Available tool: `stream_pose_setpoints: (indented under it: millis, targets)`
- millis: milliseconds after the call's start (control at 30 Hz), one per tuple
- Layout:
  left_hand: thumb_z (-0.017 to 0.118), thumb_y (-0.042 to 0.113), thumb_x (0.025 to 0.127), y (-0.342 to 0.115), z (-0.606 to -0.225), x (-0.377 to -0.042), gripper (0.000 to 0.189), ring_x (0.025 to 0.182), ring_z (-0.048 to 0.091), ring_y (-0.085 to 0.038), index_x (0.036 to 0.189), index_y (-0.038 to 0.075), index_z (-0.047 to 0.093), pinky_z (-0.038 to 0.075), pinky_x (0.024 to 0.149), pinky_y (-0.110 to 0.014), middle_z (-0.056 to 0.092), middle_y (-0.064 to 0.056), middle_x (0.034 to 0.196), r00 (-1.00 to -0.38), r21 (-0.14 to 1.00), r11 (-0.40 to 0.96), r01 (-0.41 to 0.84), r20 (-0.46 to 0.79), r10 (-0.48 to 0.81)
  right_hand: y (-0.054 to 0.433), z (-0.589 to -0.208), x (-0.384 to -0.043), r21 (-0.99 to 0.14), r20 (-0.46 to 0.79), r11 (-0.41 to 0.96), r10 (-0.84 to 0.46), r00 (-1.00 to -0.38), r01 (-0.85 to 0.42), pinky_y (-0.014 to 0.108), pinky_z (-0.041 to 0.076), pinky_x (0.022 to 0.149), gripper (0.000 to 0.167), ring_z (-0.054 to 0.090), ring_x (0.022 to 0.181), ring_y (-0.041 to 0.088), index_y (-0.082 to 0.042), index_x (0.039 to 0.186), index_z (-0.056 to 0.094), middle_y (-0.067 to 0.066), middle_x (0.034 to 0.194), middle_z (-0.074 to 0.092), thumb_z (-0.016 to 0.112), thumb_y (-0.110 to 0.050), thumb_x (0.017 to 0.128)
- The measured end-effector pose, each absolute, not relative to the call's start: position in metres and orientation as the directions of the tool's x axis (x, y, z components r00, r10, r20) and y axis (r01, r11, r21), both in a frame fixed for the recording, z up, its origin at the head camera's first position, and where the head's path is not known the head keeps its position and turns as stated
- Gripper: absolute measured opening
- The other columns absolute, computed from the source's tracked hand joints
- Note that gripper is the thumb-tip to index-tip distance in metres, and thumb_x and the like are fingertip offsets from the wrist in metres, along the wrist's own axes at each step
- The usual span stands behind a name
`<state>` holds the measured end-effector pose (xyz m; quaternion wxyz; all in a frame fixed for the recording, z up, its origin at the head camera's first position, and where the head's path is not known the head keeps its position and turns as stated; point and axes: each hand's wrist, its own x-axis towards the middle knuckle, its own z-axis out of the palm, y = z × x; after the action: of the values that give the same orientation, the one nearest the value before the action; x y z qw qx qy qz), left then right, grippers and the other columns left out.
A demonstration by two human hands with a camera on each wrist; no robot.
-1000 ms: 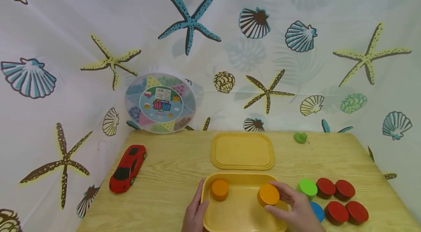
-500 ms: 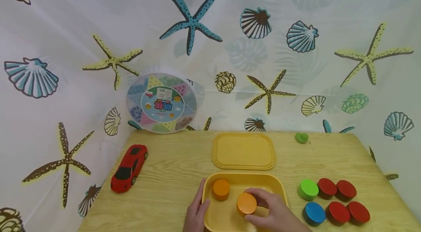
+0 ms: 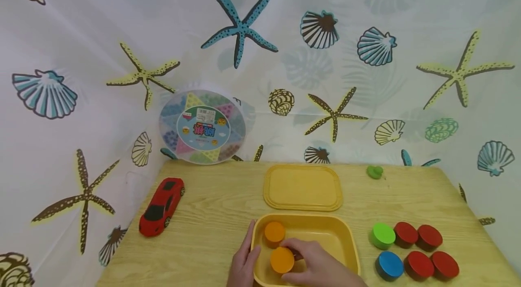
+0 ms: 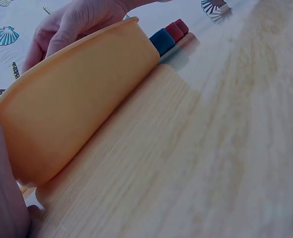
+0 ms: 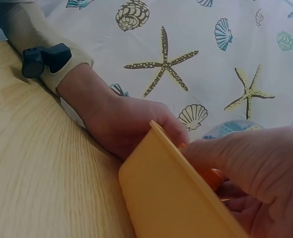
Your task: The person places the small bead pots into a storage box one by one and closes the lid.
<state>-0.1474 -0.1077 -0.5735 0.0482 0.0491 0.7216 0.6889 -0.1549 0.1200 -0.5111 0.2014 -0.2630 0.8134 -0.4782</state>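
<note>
Right fingers (image 3: pixel 294 244) round orange block (image 3: pixel 282 260); now further left

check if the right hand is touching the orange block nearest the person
Touching. The head view shows the right hand gripping that orange block, fingers at its far side and thumb at its near side.

Wood-grain table (image 3: pixel 215 219), yellow tub (image 3: pixel 317 223), red car (image 3: pixel 162 207), red discs (image 3: pixel 419 264)

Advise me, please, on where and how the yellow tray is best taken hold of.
Probably grip the yellow tray by its left and right walls, coming from both sides, thumbs over the rim: the walls rise to an edge a hand can pinch. The left hand holds the left wall.
</note>
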Motion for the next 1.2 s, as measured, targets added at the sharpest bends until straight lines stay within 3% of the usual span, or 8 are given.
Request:
stream_pose_setpoints:
  millis: [367,767,967,1200]
  targets:
    - [0.045,0.019,0.113,-0.106,-0.573,-0.148,0.060,0.149,0.033,-0.024,0.167,0.007,0.023,0.038,0.107,-0.012,0.026,-0.014,0.170,-0.991,0.997,0.057,0.053,0.046,0.122,0.104,-0.515,-0.161,-0.731,-0.072,0.550,-0.652,-0.755,-0.405,0.019,0.054,0.083,0.042,0.058,0.087,-0.003,-0.016,0.128,0.064,-0.016,0.110,0.068,0.083,-0.027,0.092]
    - [0.045,0.020,0.113,-0.108,-0.575,-0.147,0.059,0.148,0.035,-0.025,0.167,0.009,0.024,0.038,0.107,-0.011,0.030,-0.011,0.169,-0.994,0.995,0.091,0.033,0.023,0.110,0.093,-0.524,-0.164,-0.735,-0.061,0.545,-0.645,-0.762,-0.403,0.019,0.054,0.084,0.041,0.059,0.088,-0.003,-0.015,0.128,0.067,-0.015,0.111,0.069,0.083,-0.028,0.092]
    - [0.045,0.019,0.113,-0.106,-0.573,-0.147,0.059,0.149,0.033,-0.026,0.167,0.008,0.023,0.034,0.108,-0.009,0.028,-0.011,0.169,-0.994,0.995,0.094,0.026,0.016,0.107,0.093,-0.524,-0.164,-0.755,0.011,0.503,-0.632,-0.775,-0.421,0.020,0.057,0.089,0.045,0.064,0.100,-0.003,-0.010,0.130,0.070,-0.008,0.121,0.072,0.085,-0.025,0.090]
    - [0.045,0.017,0.112,-0.105,-0.573,-0.147,0.060,0.150,0.031,-0.026,0.167,0.008,0.023,0.032,0.107,-0.007,0.027,-0.010,0.170,-0.994,0.996,0.083,0.030,0.021,0.106,0.109,-0.512,-0.157,-0.802,0.049,0.465,-0.575,-0.817,-0.375,0.035,0.060,0.095,0.046,0.069,0.113,0.014,-0.010,0.135,0.070,0.001,0.131,0.072,0.079,-0.032,0.095]
